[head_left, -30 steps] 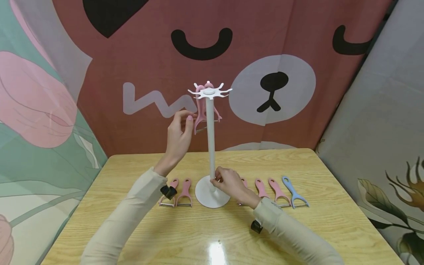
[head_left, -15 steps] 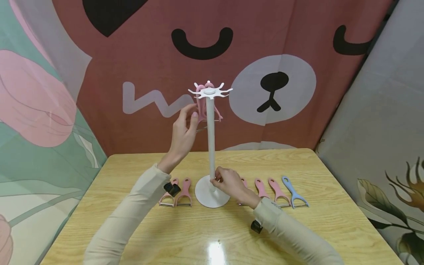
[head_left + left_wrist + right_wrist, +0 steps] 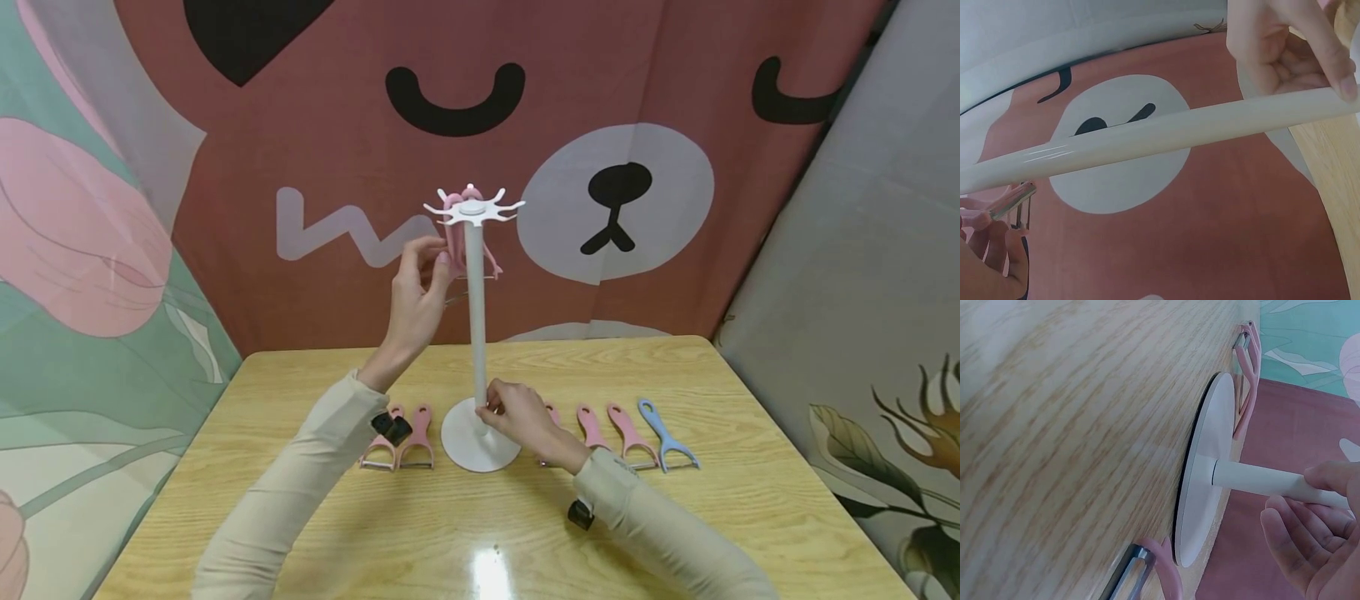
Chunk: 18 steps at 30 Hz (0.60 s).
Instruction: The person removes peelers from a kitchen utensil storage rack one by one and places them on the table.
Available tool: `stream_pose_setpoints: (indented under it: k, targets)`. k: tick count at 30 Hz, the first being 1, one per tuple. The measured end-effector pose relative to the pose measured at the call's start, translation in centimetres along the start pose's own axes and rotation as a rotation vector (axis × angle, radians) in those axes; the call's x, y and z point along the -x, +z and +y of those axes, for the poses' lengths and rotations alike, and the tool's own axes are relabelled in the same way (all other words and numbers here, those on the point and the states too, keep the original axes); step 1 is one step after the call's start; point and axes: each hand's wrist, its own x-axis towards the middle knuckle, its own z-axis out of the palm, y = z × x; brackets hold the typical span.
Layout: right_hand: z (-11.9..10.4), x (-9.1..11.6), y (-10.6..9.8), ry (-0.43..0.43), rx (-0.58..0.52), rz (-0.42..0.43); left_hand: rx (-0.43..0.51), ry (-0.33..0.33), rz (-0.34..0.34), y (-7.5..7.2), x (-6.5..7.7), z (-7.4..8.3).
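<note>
A white stand (image 3: 477, 333) with a round base and a ring of hooks on top rises from the table. Two pink Y-shaped peelers hang from its rear hooks, partly behind the pole. My left hand (image 3: 417, 292) pinches the nearer pink peeler (image 3: 453, 235) low on its handle; in the left wrist view that peeler's head (image 3: 985, 214) shows just above the fingers. Down near the base, my right hand (image 3: 521, 418) grips the pole between thumb and fingers, and the right wrist view shows this hand (image 3: 1329, 531) around the pole (image 3: 1260, 480).
Left of the base lie two pink peelers, one of them a pink peeler (image 3: 422, 429) beside the base. To the right are several pink peelers and a blue peeler (image 3: 662, 429). A printed curtain (image 3: 337, 308) hangs behind the wooden table (image 3: 360, 533).
My left hand has moved slightly right and up, and its fingertips have come onto the nearer hanging peeler. The right hand stays on the pole.
</note>
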Motion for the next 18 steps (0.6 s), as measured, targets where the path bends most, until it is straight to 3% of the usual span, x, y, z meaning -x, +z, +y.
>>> stream_pose_setpoints:
  k: [7, 18]
  targets:
    - [0.06, 0.05, 0.05, 0.006, -0.002, -0.007, 0.015, 0.0, -0.021, 0.02, 0.05, 0.08]
    - [0.16, 0.04, 0.13, 0.003, -0.006, -0.001, 0.021, 0.019, -0.001, 0.04, 0.04, 0.1]
